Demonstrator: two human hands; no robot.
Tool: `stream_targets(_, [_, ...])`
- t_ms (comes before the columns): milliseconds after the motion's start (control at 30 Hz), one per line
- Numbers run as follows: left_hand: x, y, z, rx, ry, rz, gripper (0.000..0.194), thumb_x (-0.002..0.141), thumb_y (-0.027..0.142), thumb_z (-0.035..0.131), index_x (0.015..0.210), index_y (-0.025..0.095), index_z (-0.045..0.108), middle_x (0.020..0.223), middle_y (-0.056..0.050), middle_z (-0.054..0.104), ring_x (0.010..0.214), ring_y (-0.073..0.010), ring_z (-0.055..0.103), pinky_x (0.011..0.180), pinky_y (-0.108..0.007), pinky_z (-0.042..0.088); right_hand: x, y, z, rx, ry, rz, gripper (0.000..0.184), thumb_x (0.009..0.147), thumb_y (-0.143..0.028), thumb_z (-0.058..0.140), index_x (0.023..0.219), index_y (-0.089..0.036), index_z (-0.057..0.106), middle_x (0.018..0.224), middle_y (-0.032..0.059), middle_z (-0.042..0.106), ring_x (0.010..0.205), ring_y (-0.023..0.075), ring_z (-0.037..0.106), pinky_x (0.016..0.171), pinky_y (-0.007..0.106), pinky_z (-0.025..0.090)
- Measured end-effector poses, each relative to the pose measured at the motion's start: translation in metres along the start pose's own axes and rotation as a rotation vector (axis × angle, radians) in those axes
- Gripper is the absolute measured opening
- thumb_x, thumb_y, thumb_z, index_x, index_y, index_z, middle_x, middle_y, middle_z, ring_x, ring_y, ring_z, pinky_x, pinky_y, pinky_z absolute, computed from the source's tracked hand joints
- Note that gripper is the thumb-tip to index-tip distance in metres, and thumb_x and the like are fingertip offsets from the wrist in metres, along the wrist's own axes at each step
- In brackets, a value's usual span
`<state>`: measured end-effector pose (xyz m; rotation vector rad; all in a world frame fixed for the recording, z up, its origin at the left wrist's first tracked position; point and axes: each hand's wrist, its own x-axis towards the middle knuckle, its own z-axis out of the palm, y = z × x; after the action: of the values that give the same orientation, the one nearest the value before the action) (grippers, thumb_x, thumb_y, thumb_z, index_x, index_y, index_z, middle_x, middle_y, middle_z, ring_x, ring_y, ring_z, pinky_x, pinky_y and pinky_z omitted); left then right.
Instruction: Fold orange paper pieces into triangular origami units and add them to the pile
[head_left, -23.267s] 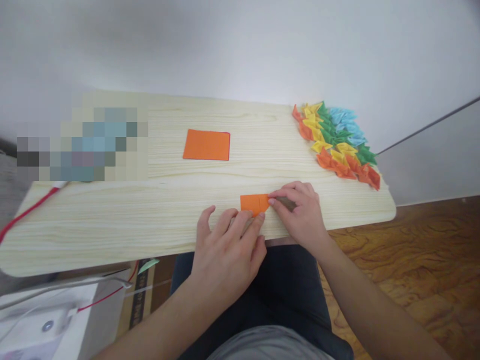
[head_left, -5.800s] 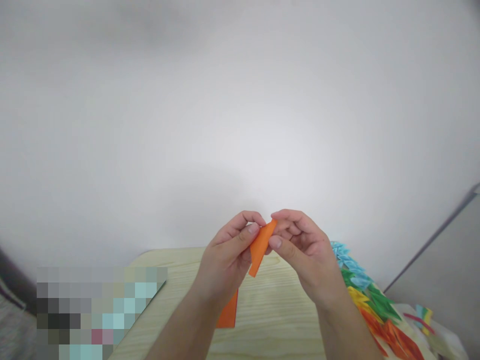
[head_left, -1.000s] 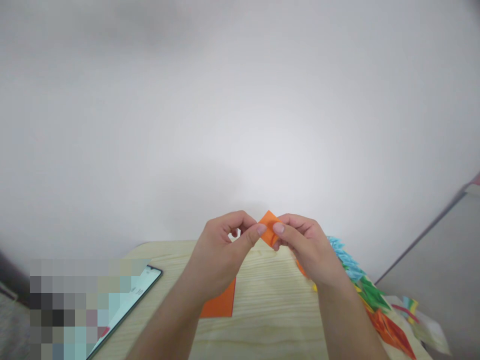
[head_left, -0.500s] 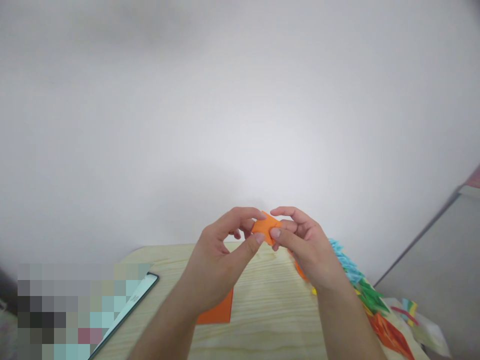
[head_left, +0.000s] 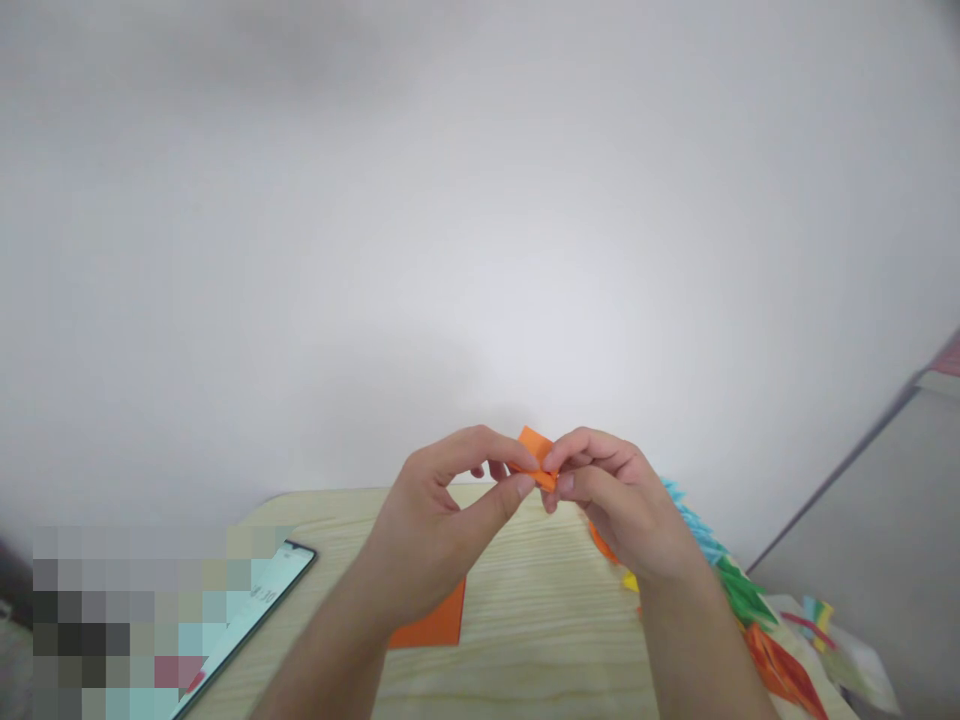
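Note:
A small folded piece of orange paper [head_left: 537,443] is held up between both hands, above the far edge of the table. My left hand [head_left: 446,510] pinches its left side between thumb and index finger. From the right, my right hand [head_left: 611,500] grips the paper's lower corner with thumb and fingertips. One flap stands up at the back, and a narrower folded part lies toward me. The fingers hide some of the folds. Below my left wrist, a flat orange sheet [head_left: 435,622] lies on the table, partly covered by the forearm.
The pale wood-grain table [head_left: 540,640] meets a white wall [head_left: 480,250]. A phone [head_left: 255,610] lies at the left, partly pixelated. Along the right edge are blue folded paper pieces [head_left: 694,525], green ones [head_left: 742,592] and orange-red ones [head_left: 784,670], beside a plastic bag [head_left: 862,665].
The orange paper has tilted and its flap now stands up at the back. My right index finger has come down onto the paper, closing the right hand's pinch.

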<state>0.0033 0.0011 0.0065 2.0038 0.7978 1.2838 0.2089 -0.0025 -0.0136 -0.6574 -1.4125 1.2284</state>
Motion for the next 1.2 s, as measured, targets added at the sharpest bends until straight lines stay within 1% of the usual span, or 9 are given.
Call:
stream_targets(233, [-0.001, 0.0, -0.001, 0.02, -0.005, 0.033, 0.008, 0.096, 0.022, 0.067, 0.095, 0.026, 0.074, 0.091, 0.003, 0.072, 0.091, -0.0145, 0.06, 0.087, -0.029, 0.045, -0.001, -0.003, -0.001, 0.013, -0.028, -0.018, 0.016, 0.088, -0.009, 0.068, 0.093, -0.024, 0.073, 0.079, 0.0004, 0.072, 0.078, 0.0168, 0.064, 0.077, 0.032, 0.048])
stream_targets(367, [-0.002, 0.001, -0.002, 0.033, -0.002, 0.033, 0.008, 0.097, 0.023, 0.067, 0.095, 0.025, 0.075, 0.092, 0.002, 0.072, 0.091, -0.0148, 0.061, 0.087, -0.029, 0.045, 0.0, -0.003, -0.002, -0.033, -0.034, -0.031, 0.013, 0.093, -0.019, 0.071, 0.102, -0.026, 0.078, 0.082, 0.0009, 0.074, 0.08, 0.0172, 0.066, 0.078, 0.033, 0.05])
stream_targets(533, [-0.003, -0.002, 0.0, -0.005, 0.056, 0.023, 0.006, 0.096, 0.026, 0.07, 0.096, 0.028, 0.075, 0.088, 0.003, 0.071, 0.086, -0.0142, 0.059, 0.085, -0.03, 0.044, -0.002, -0.007, -0.003, -0.177, 0.025, -0.068, 0.017, 0.097, -0.029, 0.07, 0.112, -0.028, 0.079, 0.084, 0.0014, 0.075, 0.08, 0.0167, 0.067, 0.078, 0.033, 0.051])
stream_targets(600, [-0.002, -0.005, 0.001, -0.048, 0.075, 0.004, 0.005, 0.096, 0.029, 0.07, 0.097, 0.029, 0.075, 0.088, 0.003, 0.071, 0.085, -0.0148, 0.059, 0.085, -0.031, 0.043, -0.005, -0.009, -0.003, -0.24, 0.072, -0.098, 0.017, 0.095, -0.027, 0.073, 0.111, -0.03, 0.079, 0.08, -0.0007, 0.071, 0.074, 0.0148, 0.063, 0.072, 0.031, 0.049])
stream_targets(700, [-0.003, -0.009, 0.0, -0.093, 0.086, -0.039, 0.008, 0.096, 0.034, 0.07, 0.098, 0.029, 0.076, 0.089, 0.001, 0.071, 0.086, -0.0166, 0.059, 0.083, -0.033, 0.043, -0.01, -0.011, 0.0, -0.422, 0.171, -0.191, 0.018, 0.09, -0.021, 0.076, 0.105, -0.03, 0.08, 0.076, -0.0029, 0.06, 0.069, 0.0133, 0.054, 0.066, 0.03, 0.043])
stream_targets(767, [-0.003, -0.009, 0.0, -0.095, 0.095, -0.054, 0.009, 0.096, 0.036, 0.071, 0.097, 0.028, 0.077, 0.087, 0.0, 0.07, 0.085, -0.0171, 0.058, 0.081, -0.033, 0.042, -0.012, -0.012, 0.003, -0.53, 0.193, -0.27, 0.022, 0.088, -0.017, 0.076, 0.105, -0.03, 0.079, 0.079, -0.0024, 0.058, 0.074, 0.015, 0.055, 0.071, 0.033, 0.044])
stream_targets(867, [-0.003, -0.009, -0.002, -0.081, 0.097, -0.045, 0.009, 0.095, 0.036, 0.071, 0.094, 0.028, 0.076, 0.083, 0.001, 0.067, 0.082, -0.0167, 0.054, 0.079, -0.033, 0.04, -0.013, -0.013, 0.008, -0.583, 0.173, -0.346, 0.029, 0.086, -0.014, 0.076, 0.109, -0.031, 0.078, 0.084, -0.001, 0.06, 0.082, 0.0176, 0.057, 0.077, 0.036, 0.046])
stream_targets(1000, [-0.003, -0.007, -0.002, -0.063, 0.074, -0.037, 0.01, 0.096, 0.036, 0.071, 0.094, 0.028, 0.076, 0.081, 0.001, 0.065, 0.081, -0.0167, 0.051, 0.08, -0.033, 0.039, -0.01, -0.013, 0.009, -0.58, 0.135, -0.333, 0.033, 0.085, -0.012, 0.075, 0.112, -0.031, 0.076, 0.087, -0.0003, 0.059, 0.083, 0.0183, 0.058, 0.079, 0.037, 0.047])
stream_targets(1200, [-0.002, -0.004, -0.002, -0.047, 0.055, -0.05, 0.012, 0.096, 0.037, 0.07, 0.092, 0.027, 0.075, 0.08, 0.001, 0.064, 0.082, -0.0166, 0.051, 0.079, -0.032, 0.039, -0.011, -0.015, 0.008, -0.546, 0.123, -0.294, 0.016, 0.085, -0.015, 0.077, 0.095, -0.027, 0.073, 0.087, -0.0002, 0.06, 0.082, 0.018, 0.058, 0.076, 0.036, 0.046])
